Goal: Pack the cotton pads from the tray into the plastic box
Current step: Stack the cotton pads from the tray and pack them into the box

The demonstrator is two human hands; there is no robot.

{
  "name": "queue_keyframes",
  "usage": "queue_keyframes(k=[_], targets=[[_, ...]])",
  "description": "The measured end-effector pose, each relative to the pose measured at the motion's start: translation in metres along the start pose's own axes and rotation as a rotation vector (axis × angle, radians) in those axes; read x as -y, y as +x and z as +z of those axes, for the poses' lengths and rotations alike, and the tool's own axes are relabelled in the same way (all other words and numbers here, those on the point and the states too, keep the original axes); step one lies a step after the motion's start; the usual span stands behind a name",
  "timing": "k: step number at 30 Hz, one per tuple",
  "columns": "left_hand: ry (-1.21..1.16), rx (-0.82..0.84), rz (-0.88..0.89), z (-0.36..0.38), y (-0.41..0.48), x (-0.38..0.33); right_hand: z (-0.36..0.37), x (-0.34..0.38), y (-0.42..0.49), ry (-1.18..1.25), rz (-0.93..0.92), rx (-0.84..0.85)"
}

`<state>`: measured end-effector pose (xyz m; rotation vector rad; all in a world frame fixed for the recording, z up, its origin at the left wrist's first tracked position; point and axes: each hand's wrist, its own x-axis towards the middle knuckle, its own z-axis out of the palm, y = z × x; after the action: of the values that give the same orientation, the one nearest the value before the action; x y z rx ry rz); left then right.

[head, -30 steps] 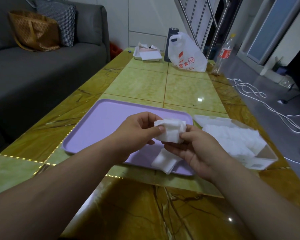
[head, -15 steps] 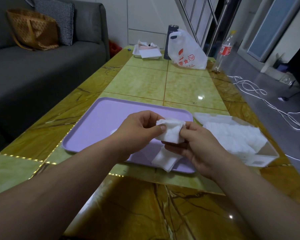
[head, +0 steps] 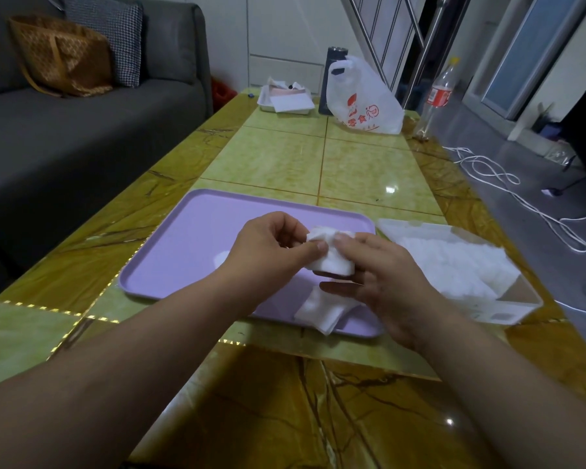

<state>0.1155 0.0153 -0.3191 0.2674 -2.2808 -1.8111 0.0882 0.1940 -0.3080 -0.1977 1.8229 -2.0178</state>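
Note:
A small stack of white cotton pads (head: 330,262) is held above the purple tray (head: 190,238). My left hand (head: 271,252) pinches the stack's left side with thumb and fingers. My right hand (head: 383,275) grips its right side, thumb on top. A few more cotton pads (head: 320,311) lie on the tray's near right corner, partly under my right hand. Another pad peeks out behind my left wrist. To the right of the tray stands the white plastic box (head: 508,309), filled with cotton pads (head: 454,265).
The tiled table (head: 318,164) carries a white plastic bag (head: 362,103), a dark flask (head: 334,79) and a small white tray with papers (head: 286,99) at its far end. A plastic bottle (head: 438,93) stands far right. A grey sofa (head: 65,130) runs along the left. White cables (head: 521,204) lie on the floor.
Both hands stay on the stack of pads over the tray. My right fingers have shifted on it, thumb now on top, and the stack looks more squeezed together.

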Motion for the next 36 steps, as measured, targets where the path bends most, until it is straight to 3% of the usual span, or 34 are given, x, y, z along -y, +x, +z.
queue_keyframes(k=[3, 7, 11, 16, 22, 26, 31, 36], targets=[[0.226, -0.013, 0.085, 0.005, 0.0, 0.003, 0.001, -0.003, -0.002, -0.152, -0.065, -0.154], [0.814, 0.183, 0.094, 0.013, -0.01, 0.006, -0.009, -0.001, 0.0, -0.295, 0.008, -0.32], [0.933, 0.321, -0.008, 0.022, -0.015, 0.002, -0.011, -0.009, 0.002, -0.435, 0.081, -0.281], [0.807, 0.315, -0.023, 0.022, -0.015, -0.001, -0.011, -0.02, 0.01, -0.31, 0.049, -0.266], [0.33, 0.148, -0.047, -0.009, -0.009, -0.005, -0.008, -0.027, 0.016, -0.091, -0.013, -0.237], [0.087, 0.221, -0.047, -0.016, -0.006, -0.017, -0.009, -0.026, 0.015, -0.1, -0.033, -0.241], [0.031, 0.389, -0.001, -0.011, -0.007, -0.016, -0.009, -0.023, 0.013, -0.112, -0.003, -0.143], [0.042, 0.247, -0.006, -0.011, -0.004, -0.009, -0.012, -0.022, 0.013, -0.066, 0.029, 0.006]])
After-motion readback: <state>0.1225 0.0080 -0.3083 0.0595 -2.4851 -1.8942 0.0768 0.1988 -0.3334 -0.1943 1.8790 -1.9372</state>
